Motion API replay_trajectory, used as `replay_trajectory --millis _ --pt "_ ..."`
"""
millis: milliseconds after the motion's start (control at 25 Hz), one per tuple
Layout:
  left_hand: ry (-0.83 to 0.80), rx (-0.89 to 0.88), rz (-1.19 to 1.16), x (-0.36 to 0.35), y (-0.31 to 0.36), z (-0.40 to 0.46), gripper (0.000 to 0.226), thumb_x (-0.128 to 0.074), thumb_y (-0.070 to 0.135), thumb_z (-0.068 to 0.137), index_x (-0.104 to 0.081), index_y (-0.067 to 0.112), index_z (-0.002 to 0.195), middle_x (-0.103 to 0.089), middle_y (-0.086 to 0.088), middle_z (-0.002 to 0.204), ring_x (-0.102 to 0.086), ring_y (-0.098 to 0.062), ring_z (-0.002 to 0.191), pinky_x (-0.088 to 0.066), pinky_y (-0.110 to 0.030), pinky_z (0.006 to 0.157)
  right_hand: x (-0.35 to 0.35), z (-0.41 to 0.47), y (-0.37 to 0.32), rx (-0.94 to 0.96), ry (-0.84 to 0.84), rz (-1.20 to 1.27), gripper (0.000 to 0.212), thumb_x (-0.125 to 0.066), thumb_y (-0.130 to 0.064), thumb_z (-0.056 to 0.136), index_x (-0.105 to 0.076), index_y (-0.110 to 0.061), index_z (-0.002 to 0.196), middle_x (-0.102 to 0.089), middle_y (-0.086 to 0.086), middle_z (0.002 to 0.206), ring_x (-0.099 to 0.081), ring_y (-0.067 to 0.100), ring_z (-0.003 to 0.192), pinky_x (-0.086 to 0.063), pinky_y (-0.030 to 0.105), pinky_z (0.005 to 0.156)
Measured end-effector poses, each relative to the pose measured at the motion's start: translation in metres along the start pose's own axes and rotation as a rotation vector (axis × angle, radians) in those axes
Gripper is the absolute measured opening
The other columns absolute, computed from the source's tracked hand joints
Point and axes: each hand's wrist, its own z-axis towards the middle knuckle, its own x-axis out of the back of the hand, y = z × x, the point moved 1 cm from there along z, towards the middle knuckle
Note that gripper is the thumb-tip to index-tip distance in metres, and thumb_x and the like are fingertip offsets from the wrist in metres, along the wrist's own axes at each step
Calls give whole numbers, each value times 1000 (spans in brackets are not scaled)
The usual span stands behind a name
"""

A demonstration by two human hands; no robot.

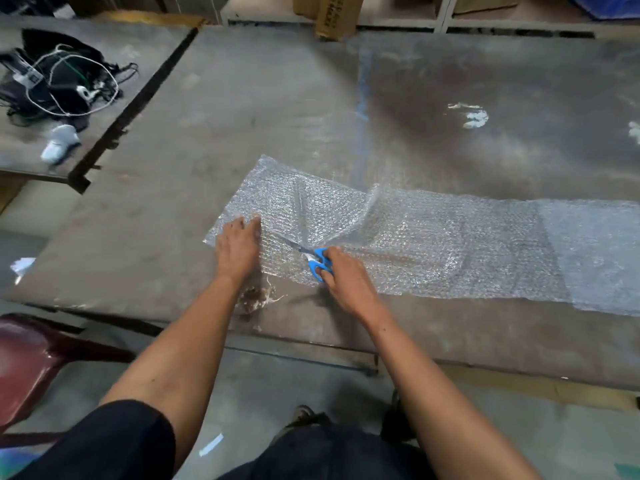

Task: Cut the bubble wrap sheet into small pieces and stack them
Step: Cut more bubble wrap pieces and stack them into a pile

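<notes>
Over on the far left, a red chair (31, 358) stands on the floor by the near edge of the bench (242, 116). Farther back on the left, a second bench (104, 39) holds a black bag (62, 81) with white cables (69, 95) on top, and a white sock-like thing (60, 143) lies just in front of it.

Next comes the left hand (237, 249). It lies flat on the left end of the bubble wrap sheet (433, 244), with its fingers (254, 225) straight and pressing the sheet down on the bench.

Just to the right, the right hand (343, 275) grips blue-handled scissors (313, 259). Its fingers are curled through the blue handles. The blades point away and to the left, toward the left hand, and lie on the sheet. It is hard to tell how wide the blades stand.

The bubble wrap sheet is long and see-through. It lies along the near part of the bench and runs off the right edge of the view. A ridge of it stands up in the middle, just behind the scissors.

Farther back, a blue line (362, 95) runs across the bench top. A cardboard box (332, 13) stands at the far edge. White scraps (474, 117) lie well to the right.
</notes>
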Motion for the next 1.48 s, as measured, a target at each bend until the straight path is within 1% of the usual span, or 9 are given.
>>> replay_trajectory --millis 120,240,400,520,600,760,1160,1280,1480 --pt "-34 -86 212 6 -18 -3 50 -35 48 110 -38 27 156 -48 -17 148 -51 -38 130 -41 -55 109 -19 -2 -10 -73 55 -147 28 -58 -36 107 -57 -24 132 -69 3 130 -58 29 131 -40 50 112" --pt "-38 -35 322 7 -35 -15 67 -30 63 105 -38 23 159 -51 -16 142 -50 -33 131 -40 -51 108 -31 -7 -25 -89 101 -281 28 -59 -31 105 -56 -28 133 -71 -1 124 -56 28 134 -38 58 111" --pt "-41 -15 317 19 -49 -21 82 -24 75 99 -41 18 156 -48 -17 145 -48 -33 133 -39 -52 108 -43 6 -49 -85 1 -224 31 -56 -30 108 -53 -24 138 -67 4 139 -46 32 148 -31 61 121" --pt "-111 -88 120 16 -66 -20 84 -20 78 100 -13 29 168 -9 -15 174 -17 -35 159 -18 -57 125 -48 13 -62 -103 -38 -188 28 -55 -35 108 -53 -26 135 -70 2 131 -48 31 145 -31 64 121" --pt "-221 -142 59 11 -77 -18 86 -15 85 97 4 39 167 13 -9 175 5 -30 162 -3 -57 130 -47 14 -63 -125 -21 -207 28 -54 -35 109 -52 -27 136 -70 0 131 -47 30 146 -31 66 119" --pt "-287 -213 113 11 -95 -13 96 -10 93 90 18 38 164 27 -7 171 18 -26 160 4 -53 131 -37 16 -51 -128 -25 -197 27 -54 -35 109 -53 -27 134 -65 -3 136 -51 25 141 -34 61 114" --pt "-186 -314 29 -1 -68 -39 82 -5 82 99 12 37 166 21 0 174 13 -19 162 0 -52 132 -23 6 -43 -77 5 60 28 -55 -40 109 -55 -20 130 -61 -5 111 -55 16 96 -37 34 88" --pt "-160 -254 37 -4 -58 -48 77 -8 74 104 12 34 167 20 -1 174 14 -19 162 4 -50 131 -15 -3 -37 -71 36 94 23 -58 -37 109 -55 -18 121 -65 1 103 -61 24 88 -38 34 68" --pt "20 -325 -199 -15 20 -80 67 -27 59 110 -10 33 169 -5 4 177 -2 -14 163 -6 -44 130 0 -28 -18 -115 216 23 39 -57 -52 102 -67 -19 119 -77 4 95 -72 30 85 -52 41 71"
